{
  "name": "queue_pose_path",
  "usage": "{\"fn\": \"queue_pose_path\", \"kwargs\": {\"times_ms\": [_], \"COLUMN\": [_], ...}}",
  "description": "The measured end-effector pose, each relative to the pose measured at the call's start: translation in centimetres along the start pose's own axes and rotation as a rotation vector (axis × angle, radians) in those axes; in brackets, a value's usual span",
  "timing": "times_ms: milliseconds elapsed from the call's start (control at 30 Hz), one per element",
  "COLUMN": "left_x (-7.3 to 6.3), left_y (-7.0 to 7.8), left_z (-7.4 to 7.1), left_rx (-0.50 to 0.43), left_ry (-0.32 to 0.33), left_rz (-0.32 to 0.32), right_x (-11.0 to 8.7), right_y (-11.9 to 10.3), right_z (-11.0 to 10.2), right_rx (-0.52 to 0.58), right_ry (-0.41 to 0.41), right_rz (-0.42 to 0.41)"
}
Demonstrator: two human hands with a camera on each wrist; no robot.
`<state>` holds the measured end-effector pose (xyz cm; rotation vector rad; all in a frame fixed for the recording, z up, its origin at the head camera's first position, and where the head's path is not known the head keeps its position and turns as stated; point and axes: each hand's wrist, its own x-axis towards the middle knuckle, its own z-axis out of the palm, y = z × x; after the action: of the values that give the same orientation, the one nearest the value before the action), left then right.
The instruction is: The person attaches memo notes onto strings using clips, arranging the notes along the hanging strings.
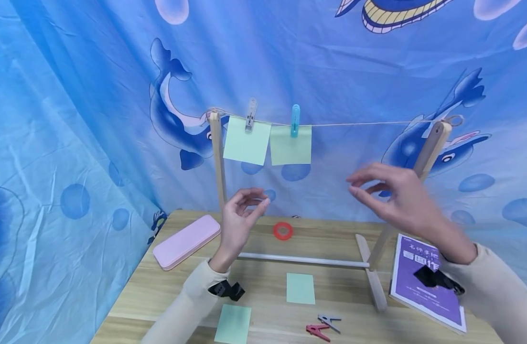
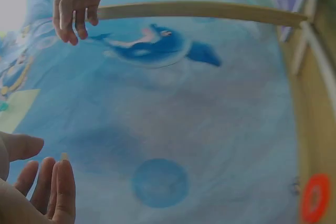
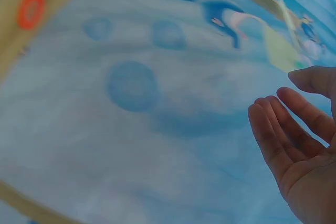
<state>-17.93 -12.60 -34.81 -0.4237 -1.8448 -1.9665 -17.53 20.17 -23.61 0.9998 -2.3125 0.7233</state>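
Observation:
Two pale green paper squares hang from a string (image 1: 358, 123) between two wooden posts. A clear clothespin (image 1: 251, 114) clips the left paper (image 1: 246, 145); a blue clothespin (image 1: 295, 120) clips the right paper (image 1: 291, 148). My left hand (image 1: 241, 217) is raised below the left paper, fingers loosely bent with nothing between them. Off to the right, before the right post (image 1: 433, 145), my right hand (image 1: 394, 196) hovers in the air, thumb and fingers apart and bare. In the right wrist view the fingers (image 3: 270, 135) of that hand are relaxed.
On the wooden table lie two more green papers (image 1: 300, 288) (image 1: 233, 325), a red clothespin (image 1: 318, 330), a grey-blue clothespin (image 1: 329, 321), a roll of red tape (image 1: 283, 231) and a pink case (image 1: 187, 242). A purple book (image 1: 426, 286) sits at the right. A white rod (image 1: 302, 259) joins the stand's feet.

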Motion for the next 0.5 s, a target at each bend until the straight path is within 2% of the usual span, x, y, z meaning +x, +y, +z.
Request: {"fn": "queue_pose_path", "kwargs": {"times_ms": [233, 500], "left_x": [-2.8, -4.7], "left_y": [-2.0, -4.7], "left_z": [-0.4, -1.6], "left_rx": [0.059, 0.237], "left_ry": [-0.140, -0.226], "left_rz": [-0.150, -0.212], "right_x": [-4.4, -8.6], "right_y": [1.7, 3.1], "right_z": [2.8, 5.3], "right_rx": [0.019, 0.114], "right_ry": [-0.089, -0.159], "right_rz": [0.070, 0.161]}}
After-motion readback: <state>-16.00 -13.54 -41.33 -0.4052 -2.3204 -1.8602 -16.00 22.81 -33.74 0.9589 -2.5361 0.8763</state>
